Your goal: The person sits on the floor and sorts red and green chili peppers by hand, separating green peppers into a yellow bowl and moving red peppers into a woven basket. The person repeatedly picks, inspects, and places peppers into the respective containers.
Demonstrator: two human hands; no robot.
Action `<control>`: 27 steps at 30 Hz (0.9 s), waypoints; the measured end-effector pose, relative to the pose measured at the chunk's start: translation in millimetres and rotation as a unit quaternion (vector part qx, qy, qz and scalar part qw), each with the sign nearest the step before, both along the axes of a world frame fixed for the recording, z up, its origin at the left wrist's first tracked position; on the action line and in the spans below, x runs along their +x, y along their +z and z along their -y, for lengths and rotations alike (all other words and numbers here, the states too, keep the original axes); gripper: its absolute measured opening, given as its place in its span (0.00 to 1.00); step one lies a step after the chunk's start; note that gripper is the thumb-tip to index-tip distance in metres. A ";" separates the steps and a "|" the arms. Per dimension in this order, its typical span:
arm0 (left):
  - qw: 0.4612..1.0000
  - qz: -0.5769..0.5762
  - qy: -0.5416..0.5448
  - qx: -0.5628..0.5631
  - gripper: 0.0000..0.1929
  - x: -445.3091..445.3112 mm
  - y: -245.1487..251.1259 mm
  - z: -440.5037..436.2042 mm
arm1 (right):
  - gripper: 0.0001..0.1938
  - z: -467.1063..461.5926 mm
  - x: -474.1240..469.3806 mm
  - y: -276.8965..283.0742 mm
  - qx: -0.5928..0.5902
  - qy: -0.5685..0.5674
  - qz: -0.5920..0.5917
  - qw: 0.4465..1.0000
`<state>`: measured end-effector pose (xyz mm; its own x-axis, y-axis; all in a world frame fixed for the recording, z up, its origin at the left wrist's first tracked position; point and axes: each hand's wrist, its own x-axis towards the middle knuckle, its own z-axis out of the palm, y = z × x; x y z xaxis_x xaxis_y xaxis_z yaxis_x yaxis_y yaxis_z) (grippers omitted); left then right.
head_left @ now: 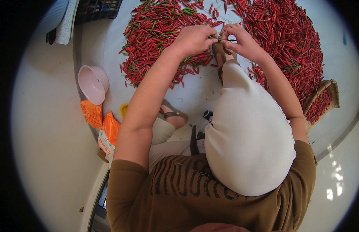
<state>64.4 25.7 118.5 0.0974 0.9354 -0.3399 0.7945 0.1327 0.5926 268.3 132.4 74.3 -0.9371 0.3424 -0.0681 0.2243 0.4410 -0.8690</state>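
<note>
My left hand (196, 39) and my right hand (241, 42) meet above the toe end of a brown sandal (218, 53) on my foot. Fingertips of both hands pinch a small, thin dark thing (220, 38) between them; what it is cannot be told, and fingers partly hide it. Beside and beneath my left hand spreads a heap of red chillies (159, 32) with some green ones mixed in. A larger heap of red chillies (283, 40) lies to the right of my right hand, past the forearm.
A raised knee in light trousers (249, 130) fills the middle. A woven basket (334, 92) holding chillies stands at the right. At the left are a pink plastic basin (92, 82), orange bags (111, 127) and a black plastic crate (95, 14). Another sandal (175, 111) is on my other foot.
</note>
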 end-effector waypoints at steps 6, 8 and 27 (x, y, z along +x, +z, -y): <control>0.993 0.075 0.004 -0.090 0.12 1.4 -17.6 10.3 | 0.10 15.5 -3.6 6.7 0.070 0.022 0.015 0.997; 0.979 0.145 0.031 -0.138 0.12 -2.0 -26.9 12.7 | 0.12 18.4 -5.5 6.0 0.062 0.030 0.009 0.998; 0.773 0.495 0.306 -0.253 0.12 -52.6 56.4 83.7 | 0.05 -62.8 78.8 -32.7 0.301 -0.125 0.184 0.927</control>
<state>11.8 -58.0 174.9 0.1354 0.6814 -0.7193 -0.3187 0.7173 0.6196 347.1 195.2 41.6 -0.7747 0.6254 -0.0936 0.6173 0.7158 -0.3263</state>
